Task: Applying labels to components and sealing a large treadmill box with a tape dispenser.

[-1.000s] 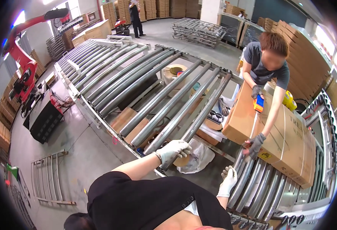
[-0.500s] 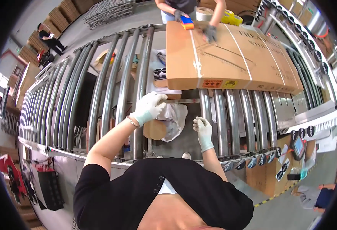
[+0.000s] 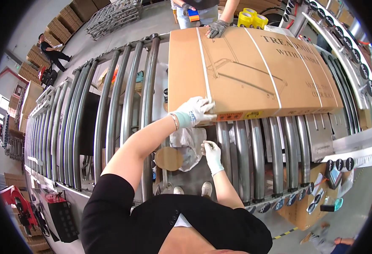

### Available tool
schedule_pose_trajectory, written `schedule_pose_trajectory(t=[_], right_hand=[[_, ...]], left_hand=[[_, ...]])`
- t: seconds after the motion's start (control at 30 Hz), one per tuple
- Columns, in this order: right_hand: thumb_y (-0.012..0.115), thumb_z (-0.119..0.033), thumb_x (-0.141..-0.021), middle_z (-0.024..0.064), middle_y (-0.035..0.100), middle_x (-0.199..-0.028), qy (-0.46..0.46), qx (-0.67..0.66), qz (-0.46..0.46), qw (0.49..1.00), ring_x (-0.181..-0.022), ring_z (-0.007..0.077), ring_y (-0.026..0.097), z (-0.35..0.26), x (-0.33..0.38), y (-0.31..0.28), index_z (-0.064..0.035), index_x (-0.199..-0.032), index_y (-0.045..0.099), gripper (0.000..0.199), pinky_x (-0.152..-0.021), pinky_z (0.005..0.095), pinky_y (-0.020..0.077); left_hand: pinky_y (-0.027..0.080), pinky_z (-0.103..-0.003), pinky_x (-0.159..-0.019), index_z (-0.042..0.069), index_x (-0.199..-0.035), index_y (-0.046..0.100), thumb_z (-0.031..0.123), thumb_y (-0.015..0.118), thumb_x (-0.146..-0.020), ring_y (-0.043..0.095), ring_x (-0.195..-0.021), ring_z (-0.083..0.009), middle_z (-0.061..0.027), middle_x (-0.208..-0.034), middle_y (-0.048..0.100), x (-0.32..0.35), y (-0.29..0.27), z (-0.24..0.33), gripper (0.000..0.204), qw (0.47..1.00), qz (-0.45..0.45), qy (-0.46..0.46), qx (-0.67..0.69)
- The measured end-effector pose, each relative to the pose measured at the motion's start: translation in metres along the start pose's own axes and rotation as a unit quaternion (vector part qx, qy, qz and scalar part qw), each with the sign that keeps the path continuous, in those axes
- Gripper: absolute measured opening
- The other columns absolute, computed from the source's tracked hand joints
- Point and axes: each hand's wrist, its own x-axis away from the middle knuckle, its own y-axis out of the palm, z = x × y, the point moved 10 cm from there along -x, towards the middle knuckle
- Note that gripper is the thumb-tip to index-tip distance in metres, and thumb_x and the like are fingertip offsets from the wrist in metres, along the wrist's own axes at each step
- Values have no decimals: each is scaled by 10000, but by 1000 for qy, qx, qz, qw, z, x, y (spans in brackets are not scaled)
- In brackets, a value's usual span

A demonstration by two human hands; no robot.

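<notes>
A large brown carton (image 3: 236, 80) with a printed line drawing lies flat on the metal rollers, bound by several white straps. My left hand (image 3: 194, 111), in a white glove, rests on its near left corner beside one strap (image 3: 205, 70), fingers stretched apart. Lower and closer to my body, my right hand (image 3: 212, 154) is gloved too and held apart from the carton. Its fingers are curled together; whether something small is in them I cannot make out. At the carton's far edge, another person's grey-gloved hand (image 3: 216, 28) presses on top; their other hand holds a blue-and-orange tool (image 3: 193, 15).
The roller conveyor (image 3: 129, 97) stretches left and right, with a gap between rollers before me. Through it show a white plastic bag (image 3: 190, 148) and a round brown disc (image 3: 169, 158). Yellow tape rolls (image 3: 252, 17) stand beyond the carton. Farther left, a person (image 3: 52, 51) stands.
My left hand has moved right onto the carton's corner. The carton appears nearer and slightly farther left. The other person's tool has lifted away, and their other hand now lies at the far edge.
</notes>
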Motion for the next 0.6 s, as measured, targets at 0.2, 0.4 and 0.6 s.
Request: schedule_pose_trajectory(t=[0.2, 0.4, 0.6], right_hand=[[580, -139, -884, 46, 653, -826, 77, -66, 24, 995, -623, 100, 602, 36, -74, 14, -68, -972, 597, 113, -541, 228, 505], [567, -327, -898, 34, 639, -890, 51, -58, 20, 997, -738, 143, 618, 54, -173, 68, -99, -1082, 567, 293, -586, 289, 526], [542, -349, -892, 33, 639, -921, -87, 80, -39, 992, -783, 165, 613, -3, -194, 87, -105, -1080, 572, 309, -609, 325, 514]], left_hand=[[436, -431, -949, 332, -1161, 592, 202, 529, -801, 535, -1109, -334, -133, -1237, 534, 13, 21, -9, 388, 1000, -19, 20, -10], [506, -400, -819, 245, -1085, 634, 316, 715, -550, 549, -993, -301, -116, -1063, 543, 15, 4, -14, 545, 999, 35, 35, 17], [531, -331, -632, 247, -1013, 649, 235, 655, -693, 585, -831, -258, -102, -1016, 555, 9, -3, -18, 321, 993, 115, 35, 10]])
